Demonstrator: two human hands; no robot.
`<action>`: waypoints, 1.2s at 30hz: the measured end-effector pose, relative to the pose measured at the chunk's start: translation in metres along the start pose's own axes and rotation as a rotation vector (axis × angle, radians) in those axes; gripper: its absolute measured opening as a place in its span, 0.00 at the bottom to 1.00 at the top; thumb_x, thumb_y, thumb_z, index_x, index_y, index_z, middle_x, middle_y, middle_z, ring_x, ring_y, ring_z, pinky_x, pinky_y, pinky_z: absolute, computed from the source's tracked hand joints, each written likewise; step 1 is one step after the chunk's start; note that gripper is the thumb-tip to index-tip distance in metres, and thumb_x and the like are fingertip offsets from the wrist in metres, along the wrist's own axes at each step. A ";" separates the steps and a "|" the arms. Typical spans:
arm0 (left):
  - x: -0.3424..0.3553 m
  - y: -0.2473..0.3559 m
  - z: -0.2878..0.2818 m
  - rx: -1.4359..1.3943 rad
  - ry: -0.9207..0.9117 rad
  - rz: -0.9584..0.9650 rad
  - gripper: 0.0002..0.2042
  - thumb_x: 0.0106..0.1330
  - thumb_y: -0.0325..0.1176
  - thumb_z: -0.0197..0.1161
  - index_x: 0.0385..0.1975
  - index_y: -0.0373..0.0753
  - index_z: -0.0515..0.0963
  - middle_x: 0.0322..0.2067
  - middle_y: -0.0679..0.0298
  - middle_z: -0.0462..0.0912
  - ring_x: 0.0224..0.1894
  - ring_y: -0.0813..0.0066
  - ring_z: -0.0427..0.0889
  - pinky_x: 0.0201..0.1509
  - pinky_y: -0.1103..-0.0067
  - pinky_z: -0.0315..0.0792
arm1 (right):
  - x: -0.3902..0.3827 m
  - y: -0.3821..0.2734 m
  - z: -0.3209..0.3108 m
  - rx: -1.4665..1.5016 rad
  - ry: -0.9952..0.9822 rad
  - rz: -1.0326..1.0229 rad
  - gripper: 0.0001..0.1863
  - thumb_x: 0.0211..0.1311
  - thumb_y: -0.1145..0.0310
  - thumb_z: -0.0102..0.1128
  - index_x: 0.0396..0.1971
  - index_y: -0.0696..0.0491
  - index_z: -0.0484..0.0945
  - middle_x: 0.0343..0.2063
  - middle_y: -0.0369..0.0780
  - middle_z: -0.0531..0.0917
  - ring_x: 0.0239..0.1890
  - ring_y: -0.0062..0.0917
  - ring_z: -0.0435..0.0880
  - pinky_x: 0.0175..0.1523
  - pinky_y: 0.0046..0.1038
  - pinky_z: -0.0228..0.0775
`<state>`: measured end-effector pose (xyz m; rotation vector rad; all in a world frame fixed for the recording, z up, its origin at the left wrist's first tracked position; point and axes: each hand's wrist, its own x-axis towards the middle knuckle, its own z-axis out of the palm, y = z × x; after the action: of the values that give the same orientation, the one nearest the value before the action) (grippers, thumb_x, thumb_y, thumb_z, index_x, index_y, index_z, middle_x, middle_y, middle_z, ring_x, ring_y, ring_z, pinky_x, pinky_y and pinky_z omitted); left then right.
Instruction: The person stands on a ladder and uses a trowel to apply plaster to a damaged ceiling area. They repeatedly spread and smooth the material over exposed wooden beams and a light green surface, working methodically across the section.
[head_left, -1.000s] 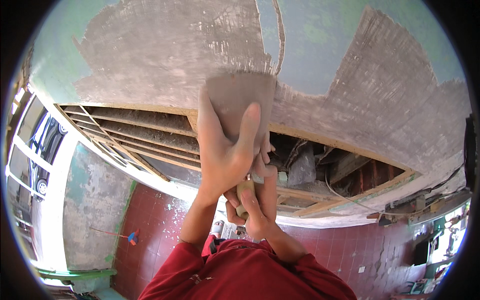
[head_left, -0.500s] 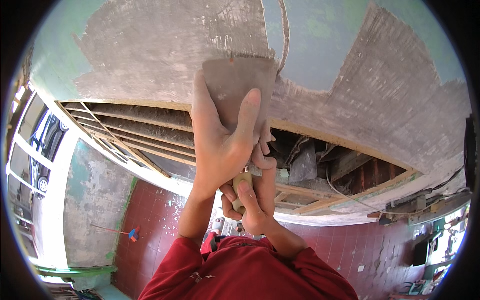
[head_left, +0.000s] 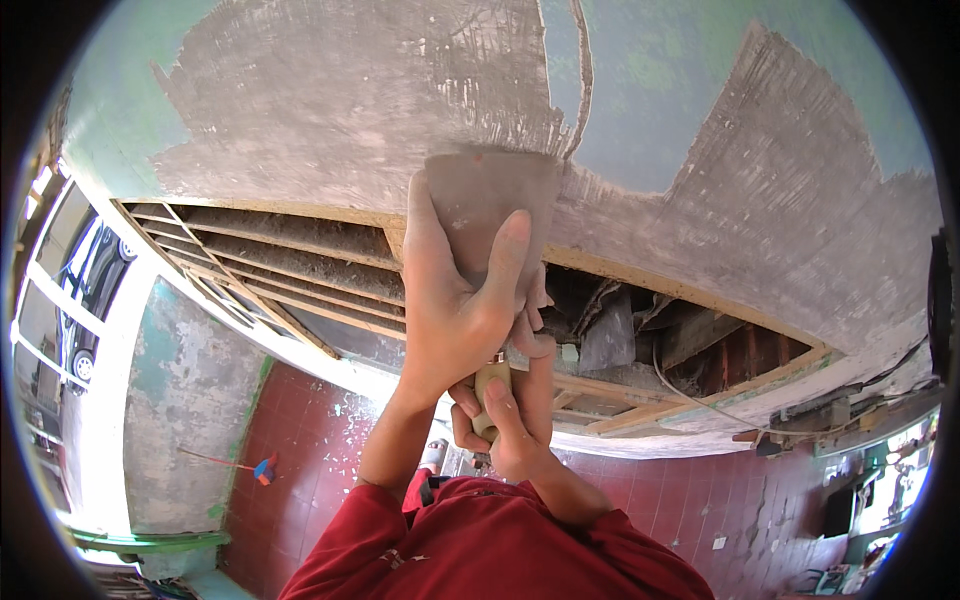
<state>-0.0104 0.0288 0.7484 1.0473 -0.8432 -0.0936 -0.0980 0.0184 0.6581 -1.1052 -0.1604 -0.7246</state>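
Directly before the torso, the right hand grips the scraper by its handle; the left hand clasps its blade, set against the scraped wall. A slatted opening lies left; plastic and cable partly block a dark opening at right. Farther off, a parked car.

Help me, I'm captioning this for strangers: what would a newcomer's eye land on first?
Probably the wide grey scraper in the middle, left hand on its blade, right hand around its handle. Next, the wall above, its green-blue paint broken by grey patches. Then the wooden slats left of the hands and the dark opening to their right.
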 end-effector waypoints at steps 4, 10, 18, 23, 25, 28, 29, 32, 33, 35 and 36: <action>0.008 0.011 -0.001 -0.029 -0.044 -0.032 0.17 0.67 0.25 0.57 0.49 0.27 0.58 0.27 0.57 0.76 0.18 0.79 0.76 0.16 0.84 0.70 | 0.010 -0.010 0.006 -0.036 -0.013 -0.023 0.35 0.68 0.70 0.38 0.69 0.55 0.33 0.26 0.42 0.72 0.10 0.11 0.60 0.12 0.13 0.52; -0.004 -0.005 0.000 0.002 0.025 -0.003 0.18 0.67 0.25 0.58 0.49 0.26 0.58 0.26 0.57 0.76 0.17 0.79 0.76 0.15 0.84 0.69 | -0.005 -0.004 -0.005 -0.021 -0.029 0.040 0.31 0.71 0.70 0.38 0.67 0.52 0.36 0.31 0.42 0.70 0.14 0.13 0.62 0.16 0.15 0.55; 0.003 0.006 -0.002 -0.027 -0.021 -0.017 0.17 0.67 0.26 0.57 0.48 0.26 0.58 0.25 0.58 0.76 0.17 0.79 0.76 0.15 0.84 0.69 | 0.004 -0.007 -0.005 0.020 -0.114 0.021 0.31 0.71 0.71 0.37 0.68 0.53 0.35 0.34 0.43 0.70 0.15 0.13 0.64 0.17 0.16 0.55; 0.002 0.008 0.001 -0.007 -0.008 -0.020 0.17 0.67 0.26 0.57 0.48 0.26 0.58 0.25 0.58 0.76 0.16 0.79 0.76 0.15 0.84 0.69 | 0.004 -0.003 -0.003 -0.032 -0.059 -0.037 0.32 0.70 0.66 0.38 0.68 0.50 0.36 0.24 0.40 0.70 0.08 0.13 0.58 0.13 0.15 0.53; 0.011 0.016 0.004 -0.061 -0.034 -0.007 0.17 0.67 0.26 0.57 0.48 0.26 0.59 0.25 0.58 0.76 0.17 0.79 0.76 0.15 0.84 0.69 | 0.015 -0.014 0.000 -0.040 -0.091 -0.031 0.32 0.71 0.66 0.38 0.68 0.50 0.36 0.24 0.40 0.70 0.08 0.13 0.58 0.13 0.14 0.53; 0.010 0.011 0.002 -0.058 -0.035 -0.008 0.17 0.67 0.26 0.57 0.48 0.26 0.59 0.26 0.58 0.76 0.17 0.79 0.76 0.15 0.84 0.69 | 0.014 -0.013 -0.002 -0.092 -0.082 -0.043 0.31 0.71 0.66 0.38 0.68 0.50 0.36 0.24 0.40 0.70 0.08 0.13 0.58 0.14 0.14 0.53; 0.007 0.006 0.001 -0.043 -0.030 -0.010 0.16 0.68 0.26 0.57 0.48 0.26 0.59 0.26 0.58 0.76 0.18 0.79 0.76 0.15 0.84 0.69 | 0.010 -0.012 -0.002 -0.103 -0.072 -0.039 0.31 0.72 0.66 0.38 0.68 0.51 0.36 0.24 0.40 0.70 0.07 0.13 0.58 0.14 0.14 0.53; 0.003 -0.002 0.001 0.137 0.001 0.140 0.16 0.68 0.25 0.57 0.47 0.26 0.59 0.26 0.58 0.75 0.18 0.79 0.76 0.14 0.85 0.68 | -0.002 -0.013 -0.005 -0.113 -0.039 0.000 0.31 0.72 0.66 0.37 0.68 0.51 0.36 0.24 0.41 0.70 0.07 0.14 0.58 0.14 0.14 0.53; 0.005 -0.001 0.002 0.136 -0.001 0.154 0.16 0.68 0.25 0.57 0.47 0.26 0.59 0.26 0.58 0.75 0.18 0.79 0.76 0.14 0.85 0.68 | 0.003 -0.014 -0.005 -0.108 -0.056 -0.025 0.31 0.72 0.66 0.37 0.68 0.51 0.36 0.24 0.41 0.70 0.07 0.13 0.58 0.14 0.14 0.52; 0.012 0.011 0.004 0.006 -0.025 0.073 0.16 0.68 0.25 0.56 0.48 0.25 0.59 0.26 0.58 0.75 0.18 0.79 0.76 0.15 0.85 0.67 | 0.014 -0.018 -0.001 -0.085 -0.082 -0.052 0.31 0.72 0.67 0.37 0.69 0.51 0.36 0.24 0.41 0.70 0.07 0.12 0.58 0.14 0.14 0.51; 0.013 0.016 0.005 -0.038 -0.031 0.040 0.16 0.68 0.25 0.56 0.48 0.25 0.58 0.26 0.58 0.75 0.18 0.80 0.76 0.15 0.85 0.67 | 0.015 -0.019 0.000 -0.072 -0.089 -0.051 0.31 0.72 0.67 0.36 0.69 0.51 0.36 0.25 0.41 0.71 0.07 0.12 0.58 0.13 0.14 0.52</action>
<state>-0.0099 0.0277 0.7692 0.9947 -0.8874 -0.0918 -0.0977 0.0065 0.6792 -1.2061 -0.2411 -0.7316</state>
